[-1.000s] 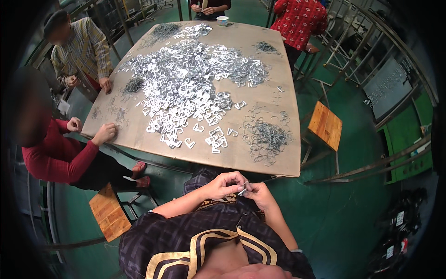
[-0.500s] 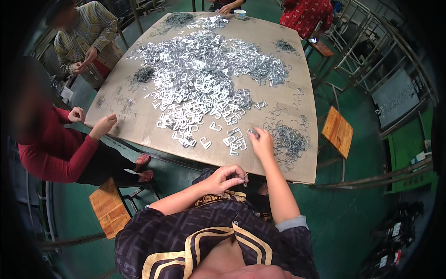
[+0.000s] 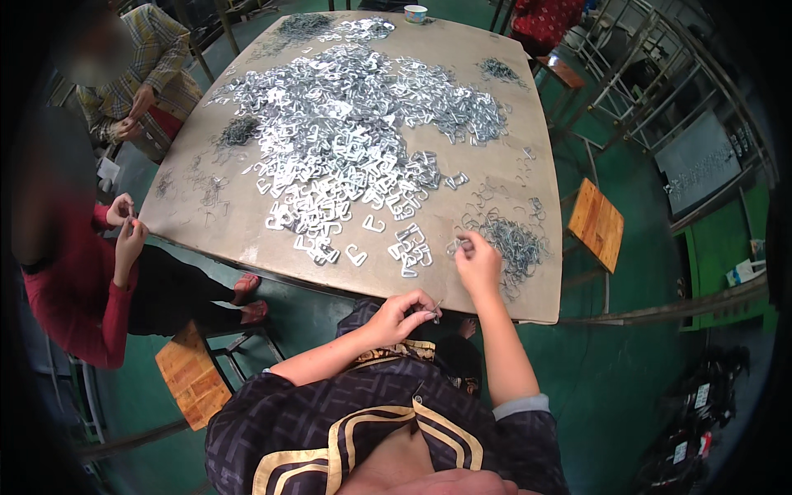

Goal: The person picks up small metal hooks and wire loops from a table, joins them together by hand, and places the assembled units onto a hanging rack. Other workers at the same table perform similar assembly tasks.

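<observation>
My left hand (image 3: pixel 403 318) is closed in front of the table's near edge, thumb and fingers pinching a small metal piece (image 3: pixel 436 311) that the fingers partly cover. Over the table, my right hand (image 3: pixel 478 262) has its fingertips pinched together at the left side of a pile of thin bent wire clips (image 3: pixel 518 247). What those fingertips hold, if anything, is too small to make out. Just left of that hand lies a little group of flat silver hook-shaped metal pieces (image 3: pixel 410 250). Beyond it spreads a large heap of the same silver hooks (image 3: pixel 338 132).
The brown-topped table (image 3: pixel 247 239) also bears smaller wire piles (image 3: pixel 238 130) and a paper cup (image 3: pixel 415 14) at its far edge. Co-workers stand on the left, one in a red sleeve (image 3: pixel 115 322). Wooden stools (image 3: pixel 596 224) stand at both sides.
My right hand has shifted slightly right, onto the wire clips' edge. My left hand stays about where it was. The red-sleeved co-worker's hand has drawn back from the table to meet the other hand.
</observation>
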A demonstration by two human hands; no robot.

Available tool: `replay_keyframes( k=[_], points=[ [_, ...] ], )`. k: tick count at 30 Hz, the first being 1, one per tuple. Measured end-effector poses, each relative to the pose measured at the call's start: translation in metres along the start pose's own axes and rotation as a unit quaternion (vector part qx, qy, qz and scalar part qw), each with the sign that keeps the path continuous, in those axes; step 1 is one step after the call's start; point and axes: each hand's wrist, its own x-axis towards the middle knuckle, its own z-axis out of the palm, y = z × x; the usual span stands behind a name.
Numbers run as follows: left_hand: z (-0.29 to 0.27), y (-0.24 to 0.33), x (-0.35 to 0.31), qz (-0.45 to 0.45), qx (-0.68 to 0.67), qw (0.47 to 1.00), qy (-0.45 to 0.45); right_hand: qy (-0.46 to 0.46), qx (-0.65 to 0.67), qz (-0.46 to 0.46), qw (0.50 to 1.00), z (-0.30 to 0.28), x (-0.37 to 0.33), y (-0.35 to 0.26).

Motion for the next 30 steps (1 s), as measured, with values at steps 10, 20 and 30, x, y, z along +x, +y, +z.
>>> replay_keyframes(
  k=[10, 20, 30],
  points=[
    [0.033, 0.001, 0.026, 0.081, 0.136, 0.987, 0.032, 0.038, 0.334, 0.054, 0.94, -0.034, -0.099, 0.001],
    [0.03, 0.0, 0.029, 0.11, 0.219, 0.968, -0.055, 0.097, 0.26, 0.013, 0.961, -0.038, -0.134, 0.012],
    [-0.01, -0.038, 0.069, 0.083, 0.593, 0.788, 0.143, 0.141, 0.26, 0.01, 0.955, -0.046, -0.154, 0.022]
  ],
)
